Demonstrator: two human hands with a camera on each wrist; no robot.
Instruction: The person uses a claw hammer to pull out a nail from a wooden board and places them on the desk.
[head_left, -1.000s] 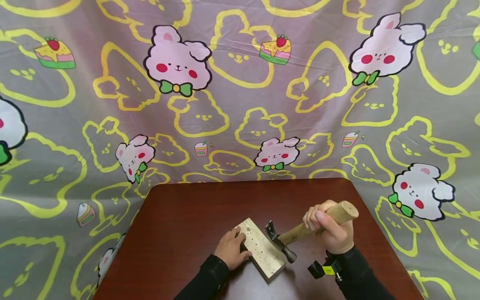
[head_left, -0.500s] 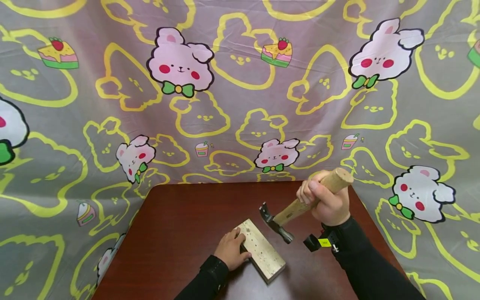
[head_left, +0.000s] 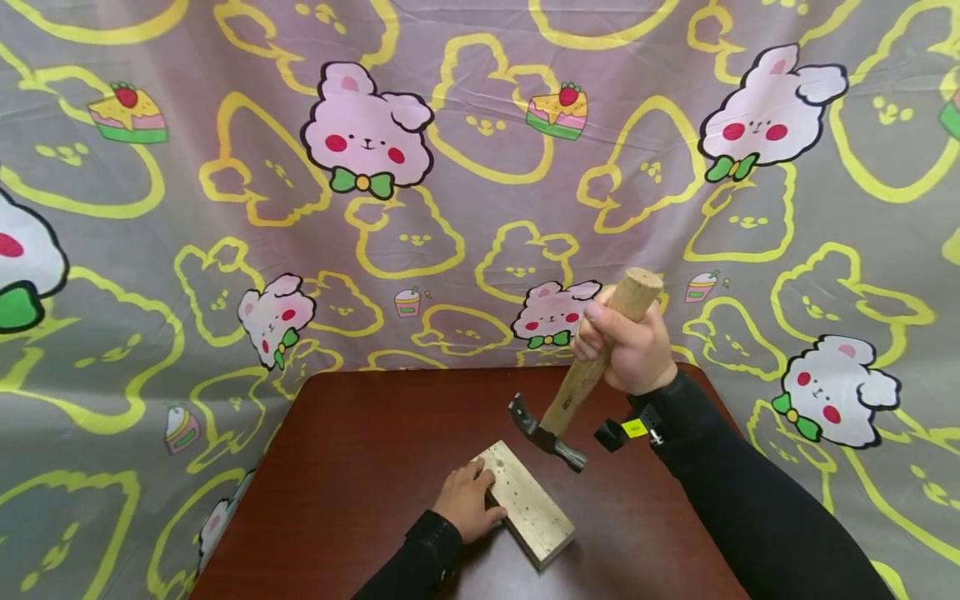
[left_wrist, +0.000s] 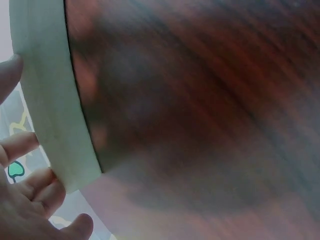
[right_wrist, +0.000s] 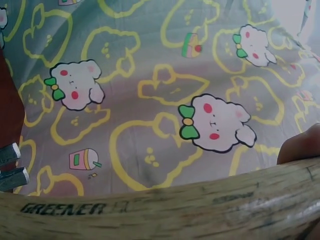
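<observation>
A pale wooden block (head_left: 528,508) lies flat on the table, its top dotted with several small dark spots; whether they are holes or nail heads cannot be told. My left hand (head_left: 468,502) holds its left edge, with fingertips on the top. The left wrist view shows bent fingers along the block's side (left_wrist: 55,100). My right hand (head_left: 633,337) grips a claw hammer (head_left: 566,404) by its wooden handle, butt end up. The metal head hangs above the block, apart from it. The right wrist view has the handle (right_wrist: 160,210) across the bottom and claw tips (right_wrist: 12,167) at left.
The dark red-brown table (head_left: 360,467) has rounded far corners. A patterned cloth (head_left: 465,200) with rabbit drawings hangs behind it and along both sides. A small black device (head_left: 611,433) with a yellow label is strapped at the right wrist.
The right hand has lifted the hammer up and slightly left, away from the block, and its handle has tilted steeper. The left hand and the block have stayed in place.
</observation>
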